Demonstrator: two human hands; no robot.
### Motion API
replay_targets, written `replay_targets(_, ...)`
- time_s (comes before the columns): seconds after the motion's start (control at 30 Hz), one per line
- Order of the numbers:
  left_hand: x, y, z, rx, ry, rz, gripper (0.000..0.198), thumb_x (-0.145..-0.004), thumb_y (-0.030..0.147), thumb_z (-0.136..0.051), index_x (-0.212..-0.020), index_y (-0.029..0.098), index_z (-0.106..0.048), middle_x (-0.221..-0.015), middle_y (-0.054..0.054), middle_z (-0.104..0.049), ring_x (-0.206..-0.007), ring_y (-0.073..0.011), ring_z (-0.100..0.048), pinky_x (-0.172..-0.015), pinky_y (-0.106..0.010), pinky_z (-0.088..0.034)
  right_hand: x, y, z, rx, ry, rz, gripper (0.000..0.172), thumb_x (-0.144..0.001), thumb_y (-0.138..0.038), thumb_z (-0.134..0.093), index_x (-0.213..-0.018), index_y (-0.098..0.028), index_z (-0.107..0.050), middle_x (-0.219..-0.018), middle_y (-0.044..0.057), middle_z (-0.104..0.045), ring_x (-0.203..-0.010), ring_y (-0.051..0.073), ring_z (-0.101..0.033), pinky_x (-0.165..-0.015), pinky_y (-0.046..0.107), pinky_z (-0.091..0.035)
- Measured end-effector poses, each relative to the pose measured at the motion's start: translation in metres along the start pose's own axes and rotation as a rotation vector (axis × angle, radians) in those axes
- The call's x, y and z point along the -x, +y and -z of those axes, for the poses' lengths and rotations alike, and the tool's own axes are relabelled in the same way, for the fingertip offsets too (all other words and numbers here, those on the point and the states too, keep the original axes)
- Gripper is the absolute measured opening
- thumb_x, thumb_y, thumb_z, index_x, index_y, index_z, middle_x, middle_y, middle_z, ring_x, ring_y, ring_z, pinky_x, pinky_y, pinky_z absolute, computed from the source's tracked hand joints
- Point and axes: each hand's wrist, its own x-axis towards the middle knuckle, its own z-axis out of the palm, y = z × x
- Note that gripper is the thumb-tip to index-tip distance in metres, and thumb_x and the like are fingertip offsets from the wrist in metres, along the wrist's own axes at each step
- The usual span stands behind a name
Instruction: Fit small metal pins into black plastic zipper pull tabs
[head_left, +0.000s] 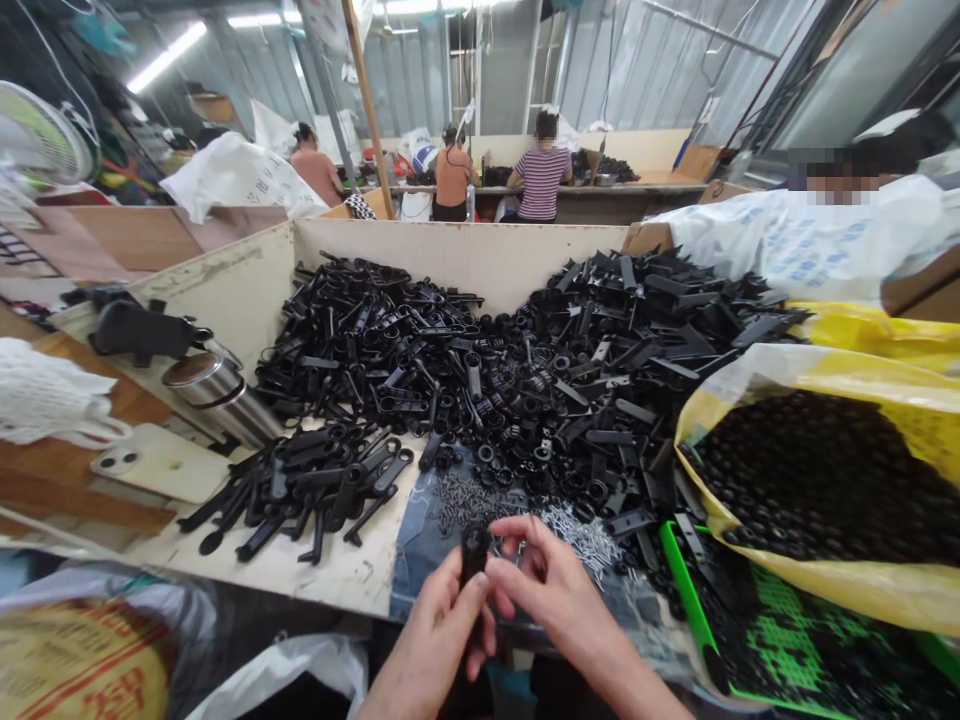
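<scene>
My left hand (444, 618): grip pinching a black plastic part (474, 552) above the near edge of the worktop (371, 575) | my right hand (551, 580): curled beside it, whether pinching I cannot tell | silver screws (583, 538): heaped just beyond

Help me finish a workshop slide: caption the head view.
Left hand grips a black part, right hand close beside it, before heaped black parts and small silvery pieces.
</scene>
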Motion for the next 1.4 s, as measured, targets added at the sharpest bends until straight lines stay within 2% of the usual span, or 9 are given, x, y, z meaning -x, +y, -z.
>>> replay_targets(0.13,0.010,0.014,0.008,-0.040,-0.279,0.123,0.049,-0.093,0.051,-0.061,-0.129,0.018,-0.059,-0.080,-0.003,-0.066,-0.054,-0.0087,-0.053,-0.045,-0.016,-0.040,-0.003,-0.004,0.005,-0.260,-0.394,-0.166,0.043,-0.075,-0.045,-0.081,-0.104,-0.016,-0.066,-0.063,-0.007,-0.059,-0.040,0.006,-0.048,-0.042,0.017,-0.034)
replay_targets(0.23,0.016,0.017,0.011,-0.131,-0.385,0.181,0.038,-0.096,0.041,-0.058,-0.123,0.014,-0.060,-0.073,-0.001,-0.065,-0.049,-0.0069,-0.052,-0.049,-0.017,-0.043,0.000,0.000,0.003,-0.293,-0.429,-0.158,0.046,-0.073,-0.046,-0.083,-0.104,-0.017,-0.066,-0.064,-0.006,-0.061,-0.037,0.005,-0.048,-0.038,0.017,-0.033)
replay_targets(0.43,0.014,0.004,0.004,-0.268,-0.206,0.081,0.041,-0.098,0.040,-0.054,-0.131,0.016,-0.059,-0.080,-0.003,-0.067,-0.066,-0.0141,-0.060,-0.054,-0.021,-0.049,0.010,0.014,0.001,-0.070,-0.133,0.098,0.024,-0.079,-0.039,-0.078,-0.093,-0.020,-0.075,-0.086,0.001,-0.061,-0.065,0.013,-0.057,-0.056,0.023,-0.044)
replay_targets(0.57,0.014,0.007,0.009,-0.440,-0.083,-0.167,0.025,-0.094,0.038,-0.063,-0.111,0.023,-0.074,-0.113,-0.006,-0.069,-0.108,-0.0217,-0.063,-0.093,-0.028,-0.051,0.014,0.013,0.004,0.023,-0.030,0.248,0.008,-0.079,-0.026,-0.076,-0.086,-0.023,-0.076,-0.090,0.002,-0.062,-0.078,0.016,-0.058,-0.064,0.025,-0.044)
replay_targets(0.63,0.016,0.009,0.013,-0.478,-0.105,-0.198,0.026,-0.095,0.040,-0.060,-0.111,0.025,-0.074,-0.109,-0.005,-0.071,-0.100,-0.0198,-0.067,-0.093,-0.028,-0.051,0.014,0.010,0.005,0.020,-0.044,0.235,0.007,-0.079,-0.025,-0.075,-0.085,-0.023,-0.076,-0.082,0.000,-0.061,-0.073,0.015,-0.057,-0.062,0.025,-0.043)
replay_targets(0.73,0.019,0.003,0.015,-0.426,-0.140,-0.130,0.036,-0.100,0.046,-0.049,-0.110,0.021,-0.072,-0.084,-0.002,-0.068,-0.065,-0.0131,-0.064,-0.066,-0.023,-0.053,0.013,0.009,0.000,-0.119,-0.102,0.159,0.009,-0.082,-0.028,-0.073,-0.087,-0.021,-0.073,-0.081,-0.002,-0.057,-0.063,0.013,-0.060,-0.058,0.025,-0.046)
replay_targets(0.87,0.015,-0.017,0.010,-0.375,0.012,-0.130,0.043,-0.100,0.052,-0.045,-0.108,0.017,-0.068,-0.070,0.002,-0.056,-0.049,-0.0080,-0.045,-0.043,-0.017,-0.036,0.007,0.014,-0.012,-0.281,-0.097,0.104,0.017,-0.084,-0.035,-0.072,-0.089,-0.020,-0.068,-0.083,-0.004,-0.052,-0.052,0.011,-0.062,-0.051,0.025,-0.049)
replay_targets(1.17,0.013,-0.034,0.003,-0.027,0.193,-0.058,0.058,-0.084,0.067,-0.062,-0.117,0.020,-0.070,-0.070,0.001,-0.060,-0.059,-0.0111,-0.051,-0.047,-0.016,-0.040,0.010,0.026,-0.022,-0.292,-0.087,0.010,0.037,-0.082,-0.044,-0.078,-0.110,-0.021,-0.070,-0.079,-0.003,-0.057,-0.062,0.010,-0.054,-0.059,0.021,-0.047)
replay_targets(1.4,0.014,-0.043,0.005,-0.175,0.174,-0.187,0.052,-0.092,0.060,-0.055,-0.123,0.021,-0.070,-0.092,-0.007,-0.073,-0.080,-0.0193,-0.064,-0.074,-0.026,-0.055,0.014,0.024,-0.034,-0.463,-0.111,-0.084,0.050,-0.076,-0.059,-0.081,-0.104,-0.017,-0.074,-0.066,-0.002,-0.062,-0.052,0.010,-0.057,-0.051,0.021,-0.048)
